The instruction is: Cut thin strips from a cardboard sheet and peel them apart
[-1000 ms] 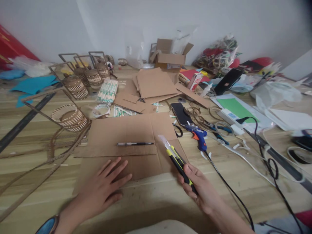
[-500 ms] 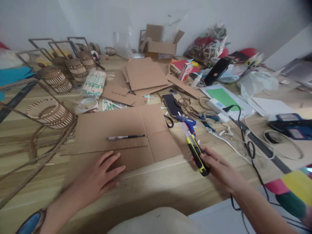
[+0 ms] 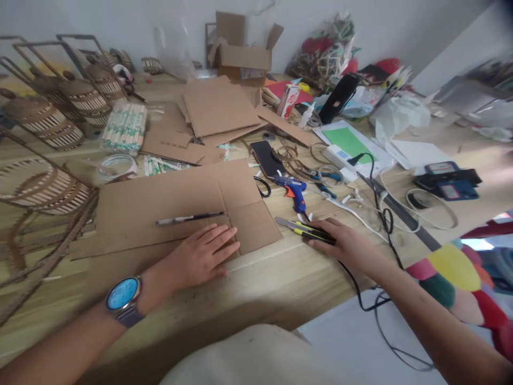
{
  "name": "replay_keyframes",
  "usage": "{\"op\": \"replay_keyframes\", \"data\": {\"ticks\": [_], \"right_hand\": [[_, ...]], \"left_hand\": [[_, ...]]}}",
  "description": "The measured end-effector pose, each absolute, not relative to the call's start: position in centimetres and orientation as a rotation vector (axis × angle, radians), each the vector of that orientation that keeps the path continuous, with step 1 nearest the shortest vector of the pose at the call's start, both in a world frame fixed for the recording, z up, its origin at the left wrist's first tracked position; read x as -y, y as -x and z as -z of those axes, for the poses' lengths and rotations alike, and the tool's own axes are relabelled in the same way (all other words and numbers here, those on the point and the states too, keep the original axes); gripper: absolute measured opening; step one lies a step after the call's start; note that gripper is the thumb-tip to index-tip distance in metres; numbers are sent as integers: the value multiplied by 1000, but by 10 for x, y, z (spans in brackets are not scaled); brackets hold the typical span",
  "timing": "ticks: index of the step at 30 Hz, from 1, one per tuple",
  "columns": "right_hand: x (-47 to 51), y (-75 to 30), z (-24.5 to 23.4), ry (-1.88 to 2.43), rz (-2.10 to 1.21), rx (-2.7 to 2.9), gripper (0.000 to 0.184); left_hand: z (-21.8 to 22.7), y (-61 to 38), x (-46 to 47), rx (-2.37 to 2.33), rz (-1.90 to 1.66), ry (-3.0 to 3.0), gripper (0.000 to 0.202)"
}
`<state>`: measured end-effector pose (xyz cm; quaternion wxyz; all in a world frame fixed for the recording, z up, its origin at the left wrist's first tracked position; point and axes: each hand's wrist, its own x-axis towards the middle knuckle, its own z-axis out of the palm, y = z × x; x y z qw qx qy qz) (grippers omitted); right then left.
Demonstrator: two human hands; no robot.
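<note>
My left hand (image 3: 204,251) lies with its fingers stretched out on a flat sheet of cardboard (image 3: 176,187), just below a black pen (image 3: 190,218). The sheet is creased near its right end. On the bare wood to the right, my right hand (image 3: 340,238) has its fingers over the handle of a black and yellow utility knife (image 3: 308,230). The knife lies low, at table level, its blade pointing left toward the cardboard's corner. Just beyond it rests a blue glue gun (image 3: 294,190), with a black phone (image 3: 267,158) behind.
Bamboo baskets (image 3: 52,184) and small lanterns (image 3: 86,99) fill the left side. Stacked cardboard (image 3: 220,109) and an open box (image 3: 244,56) stand at the back. A black cable (image 3: 387,219), a white power strip (image 3: 340,160) and pliers (image 3: 331,175) lie on the right.
My right hand has lowered the utility knife from above the table to its surface, and the blade has turned left. My left hand has slid right along the cardboard. The view has shifted right.
</note>
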<state>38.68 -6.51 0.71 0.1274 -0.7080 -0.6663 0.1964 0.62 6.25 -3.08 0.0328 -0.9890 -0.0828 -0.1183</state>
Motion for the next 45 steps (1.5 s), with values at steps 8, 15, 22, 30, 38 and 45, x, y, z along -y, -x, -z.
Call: {"op": "replay_keyframes", "data": {"ticks": [8,15,22,30,38,45], "right_hand": [[59,-389,-14,1888,-661,2102,43],[62,-393,-11,1890,-585,2140,43],[65,-395,-15,1905,-529,2141,44],[72,-387,-11,1923,-581,2157,47],[81,-376,6,1887,-522,2127,45],[95,-373,12,1917,-453,2121,48]], "left_hand": [[55,-8,-59,278,243,3177,49],[31,-26,-63,299,222,3190,42],[8,-89,-86,157,82,3188,31],[41,-115,-94,3,122,3280,54],[41,-114,-92,34,171,3330,52],[41,-114,-92,53,156,3331,52]]}}
